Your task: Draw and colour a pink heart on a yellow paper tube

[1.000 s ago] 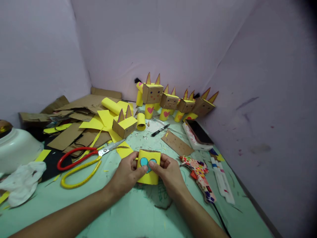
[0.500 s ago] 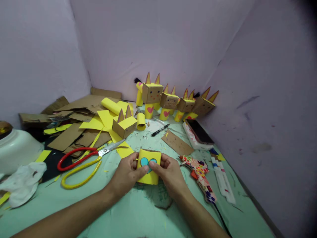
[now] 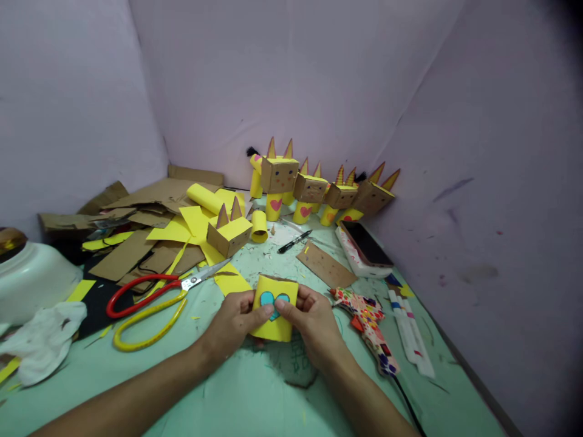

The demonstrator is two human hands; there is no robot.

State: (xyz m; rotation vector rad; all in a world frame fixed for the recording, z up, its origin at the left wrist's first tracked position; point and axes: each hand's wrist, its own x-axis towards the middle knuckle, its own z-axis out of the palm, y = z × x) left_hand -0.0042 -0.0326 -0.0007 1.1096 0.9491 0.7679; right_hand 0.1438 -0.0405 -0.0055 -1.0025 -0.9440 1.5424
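Hands: left hand and right hand grasp the yellow piece by its two sides, our thumbs on its face and fingers curled behind.
Yellow piece: just now we have shifted it very slightly rightward and tilted its top a touch; we judge this a small steadying adjustment rather than a new step.
Blue heart: on the yellow piece's face, partly under both thumbs as half a second ago; pressing seems the step in hand, though we cannot tell whether it is stuck.
Glue gun: right of the yellow piece, apart from our hands, unmoved.
Scissors: left of the yellow piece, untouched as before.
Pen: beyond the yellow piece, lying where it lay.
Box head: beyond the yellow piece and leftward, unchanged.
Figures: well beyond the yellow piece, same row; only our view has dipped slightly.
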